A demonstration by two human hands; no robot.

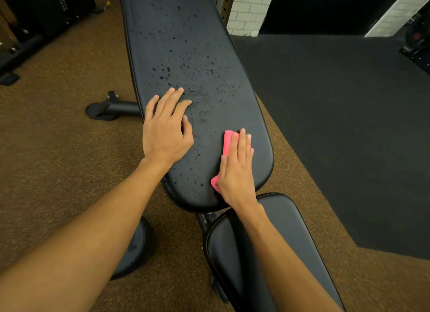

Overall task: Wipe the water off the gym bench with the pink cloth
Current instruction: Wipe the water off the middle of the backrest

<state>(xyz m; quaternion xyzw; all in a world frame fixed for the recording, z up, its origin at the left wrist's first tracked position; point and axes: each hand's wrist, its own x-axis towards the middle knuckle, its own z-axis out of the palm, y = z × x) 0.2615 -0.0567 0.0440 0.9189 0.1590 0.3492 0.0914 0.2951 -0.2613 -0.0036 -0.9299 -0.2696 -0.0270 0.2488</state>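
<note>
The black padded gym bench (pixel 186 44) runs from the near centre to the far top, and water droplets (pixel 186 65) speckle its back pad. My right hand (pixel 237 169) lies flat with straight fingers on the pink cloth (pixel 228 141), pressing it onto the near right part of the pad. Pink shows above my fingers and at my wrist's left side. My left hand (pixel 166 130) rests flat on the pad's left side, fingers spread, among the drops.
The bench's seat pad (pixel 290 230) lies under my right forearm. A black foot bar (pixel 111 107) sticks out left on the brown floor. A dark mat (pixel 337 125) covers the floor to the right. Black gym equipment (pixel 35 20) stands at far left, a white brick pillar (pixel 251 9) behind.
</note>
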